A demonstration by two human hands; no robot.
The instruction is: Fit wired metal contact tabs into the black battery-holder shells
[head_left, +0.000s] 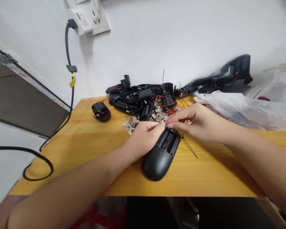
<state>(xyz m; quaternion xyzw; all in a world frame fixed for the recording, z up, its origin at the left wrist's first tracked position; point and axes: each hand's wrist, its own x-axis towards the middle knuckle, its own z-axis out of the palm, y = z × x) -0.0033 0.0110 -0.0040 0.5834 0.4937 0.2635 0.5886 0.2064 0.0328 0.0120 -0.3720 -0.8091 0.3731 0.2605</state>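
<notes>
Black rounded plastic housing (157, 166): long axis toward wearer, leaning left. Left hand (146, 137), nearer, grips its left side; right hand (197, 122) at far end, can't tell if grasping.

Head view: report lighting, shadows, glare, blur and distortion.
Head view: soft light on the white wall; faint sheen on the black battery housing, its compartment dark. Head view: shadow on the wooden tabletop below the right forearm; plastic bag soft-edged. Head view: wall socket tilts, perhaps wide-angle distortion; detail between left hand and right hand unclear.
</notes>
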